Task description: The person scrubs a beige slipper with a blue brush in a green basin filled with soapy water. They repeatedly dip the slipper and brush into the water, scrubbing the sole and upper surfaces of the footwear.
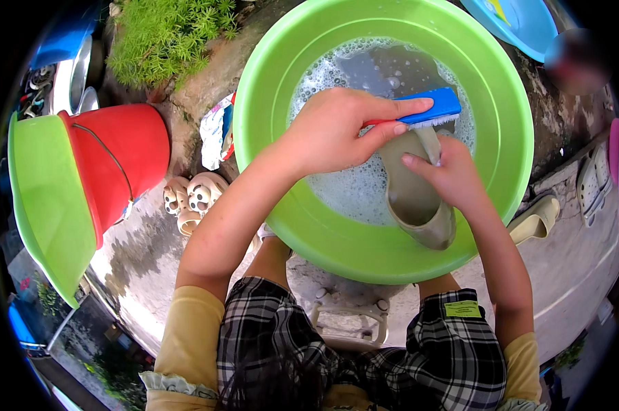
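My left hand (337,133) is closed round a scrubbing brush (436,106) with a blue back, white bristles and a bit of red at the grip. The bristles are at the strap end of a greyish-tan slip-on shoe (415,188); whether they touch it I cannot tell. Gripping that shoe by its strap side is my right hand (456,171), thumb along the inside. The shoe is tilted, toe toward me, over the soapy water (354,188) in a big light-green basin (385,259).
A similar beige shoe (537,219) and a pale clog (590,185) stand on the right. Left are beige slippers with cartoon eyes (203,195), a crumpled packet (215,133), a red bucket (124,154) and a green tub (49,185). A blue basin (532,31) sits far right.
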{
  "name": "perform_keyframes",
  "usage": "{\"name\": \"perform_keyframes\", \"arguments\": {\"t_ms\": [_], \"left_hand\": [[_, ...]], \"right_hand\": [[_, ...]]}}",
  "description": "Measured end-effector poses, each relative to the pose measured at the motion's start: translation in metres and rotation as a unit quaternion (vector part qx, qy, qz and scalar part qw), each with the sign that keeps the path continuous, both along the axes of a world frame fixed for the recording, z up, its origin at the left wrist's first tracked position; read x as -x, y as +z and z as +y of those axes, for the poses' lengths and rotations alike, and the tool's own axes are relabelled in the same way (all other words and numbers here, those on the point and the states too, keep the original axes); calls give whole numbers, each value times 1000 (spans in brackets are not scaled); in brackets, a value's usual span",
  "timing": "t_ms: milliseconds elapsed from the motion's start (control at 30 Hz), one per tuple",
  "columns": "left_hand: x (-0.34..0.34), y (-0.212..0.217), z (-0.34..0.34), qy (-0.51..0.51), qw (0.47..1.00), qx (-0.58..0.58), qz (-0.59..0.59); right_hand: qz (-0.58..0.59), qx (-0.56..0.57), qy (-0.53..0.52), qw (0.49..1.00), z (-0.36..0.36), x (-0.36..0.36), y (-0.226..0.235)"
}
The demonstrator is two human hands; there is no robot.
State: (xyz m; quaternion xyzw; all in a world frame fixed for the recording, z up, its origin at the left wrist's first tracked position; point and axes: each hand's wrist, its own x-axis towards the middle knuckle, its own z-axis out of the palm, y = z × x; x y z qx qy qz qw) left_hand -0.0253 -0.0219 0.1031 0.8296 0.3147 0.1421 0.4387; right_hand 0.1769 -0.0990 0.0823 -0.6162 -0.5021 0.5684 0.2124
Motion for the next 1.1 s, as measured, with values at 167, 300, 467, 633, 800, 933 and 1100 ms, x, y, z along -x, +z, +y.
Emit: {"name": "perform_keyframes", "arguments": {"t_ms": [167, 300, 467, 633, 800, 933, 1100], "left_hand": [[20, -19, -16, 93, 982, 167, -3], [26, -34, -13, 137, 937, 300, -114], [8, -21, 1, 66, 948, 288, -120], [21, -30, -24, 129, 905, 373, -157], [23, -26, -45, 183, 843, 472, -180], [16, -41, -75, 202, 838, 466, -200], [0, -48, -92, 226, 867, 385, -222]], "right_hand": [[46, 17, -104, 993, -2, -5, -7], [49, 17, -81, 995, -1, -9, -12], [57, 70, -16, 996, 4, -2, -8], [109, 70, -56, 990, -1, -11, -15], [119, 78, -59, 988, -1, -17, -16], [162, 95, -138, 972, -4, -22, -13], [163, 118, -190, 961, -9, -23, -8]]}}
